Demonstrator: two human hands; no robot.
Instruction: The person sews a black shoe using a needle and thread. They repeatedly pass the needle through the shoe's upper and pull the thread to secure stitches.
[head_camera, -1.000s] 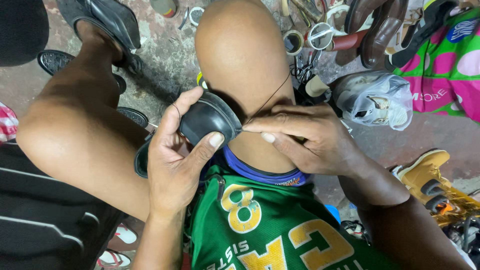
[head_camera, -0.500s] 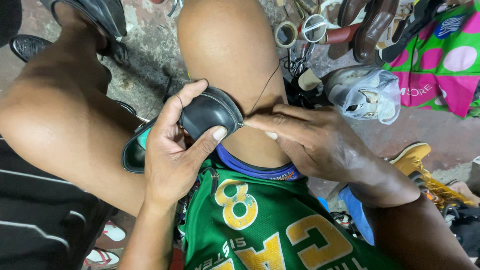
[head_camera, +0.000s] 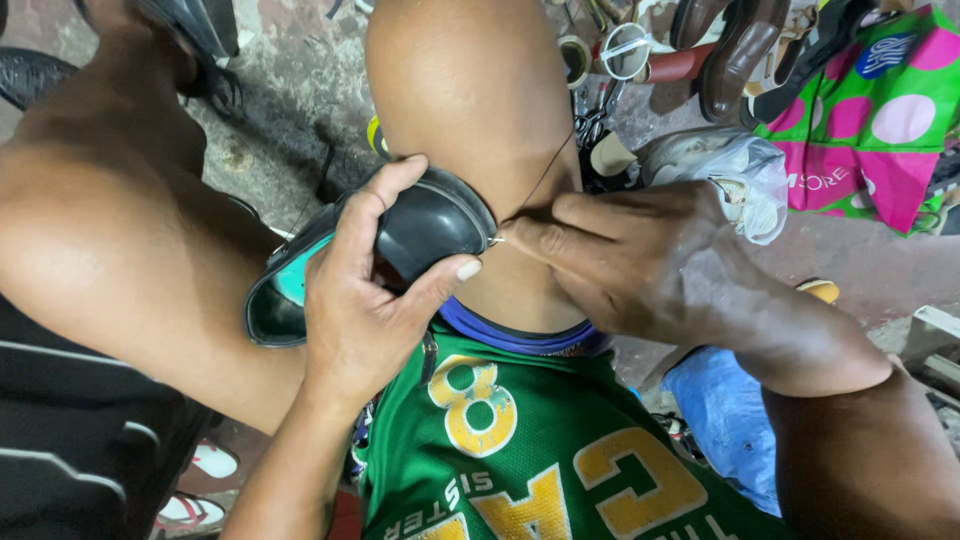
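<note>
My left hand (head_camera: 375, 300) grips a black shoe (head_camera: 430, 220) with a teal insole, pressing its toe against my right knee (head_camera: 470, 90). My right hand (head_camera: 620, 250) pinches a small needle (head_camera: 497, 240) at the edge of the shoe's toe. A thin dark thread (head_camera: 545, 175) runs up from the needle across the knee. The fingertips of both hands almost meet at the shoe's rim.
Green shorts with yellow print (head_camera: 530, 450) cover my lap. On the concrete floor lie brown shoes (head_camera: 730, 50), tape rolls (head_camera: 625, 45), a clear plastic bag (head_camera: 730, 170), a green and pink dotted bag (head_camera: 870, 110) and a blue bag (head_camera: 725, 420). Another black shoe (head_camera: 195, 25) sits upper left.
The view has shifted slightly and closed in. My right hand has moved its fingertips in to the shoe's toe edge with the needle; the left hand keeps its grip on the shoe.
</note>
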